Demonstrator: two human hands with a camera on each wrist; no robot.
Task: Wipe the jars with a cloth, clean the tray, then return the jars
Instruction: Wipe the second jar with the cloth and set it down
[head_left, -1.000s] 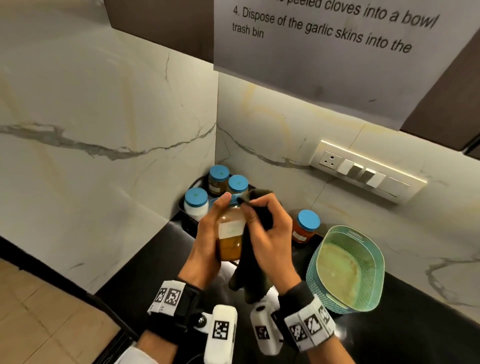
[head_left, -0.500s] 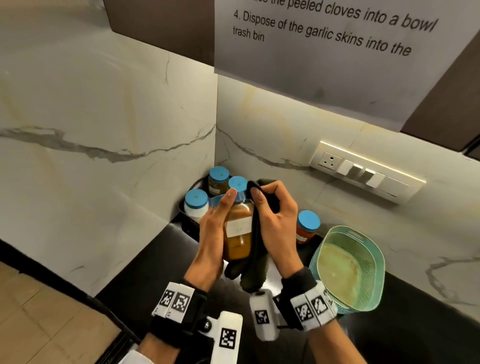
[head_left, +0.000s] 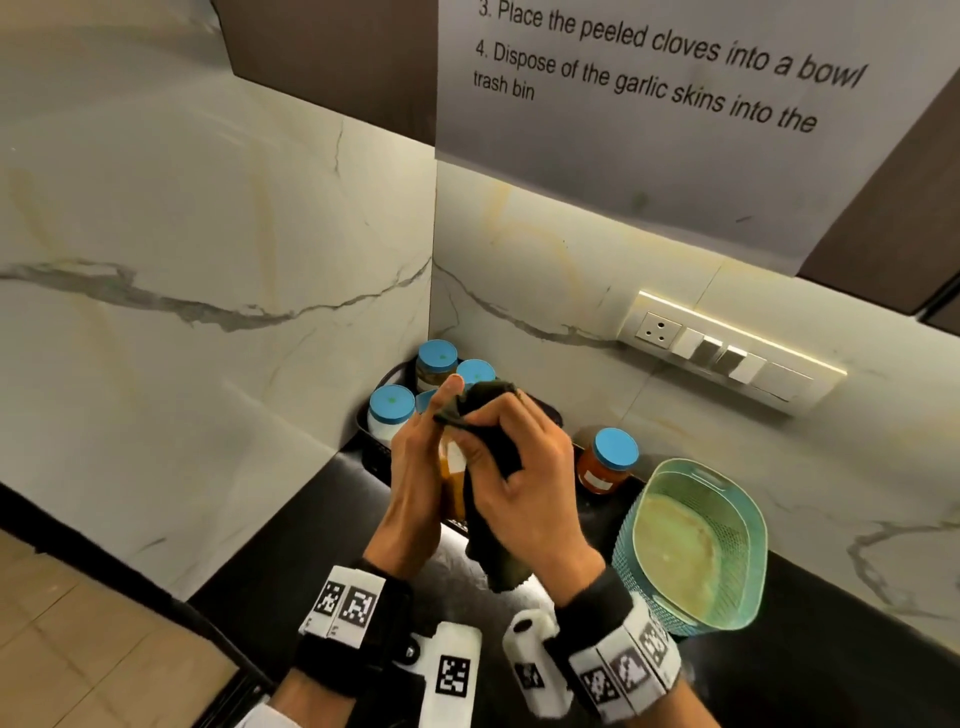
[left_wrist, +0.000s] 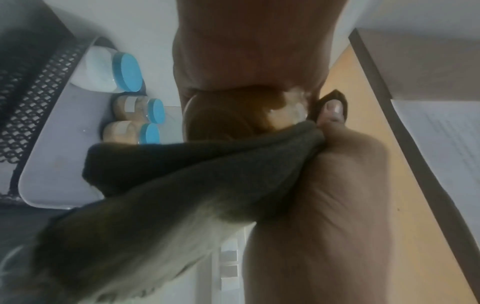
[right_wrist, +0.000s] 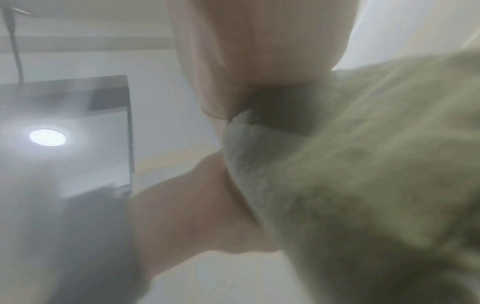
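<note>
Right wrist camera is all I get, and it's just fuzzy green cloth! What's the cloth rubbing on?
Observer: A jar of amber stuff. The left hand holds it while the right hand presses the dark cloth around it.
Operator: Are other jars waiting?
Observer: Three blue-lidded jars stand in the black tray in the corner.
Operator: Any outside it?
Observer: One orange-filled jar stands on the counter, beside a teal basket.
</note>
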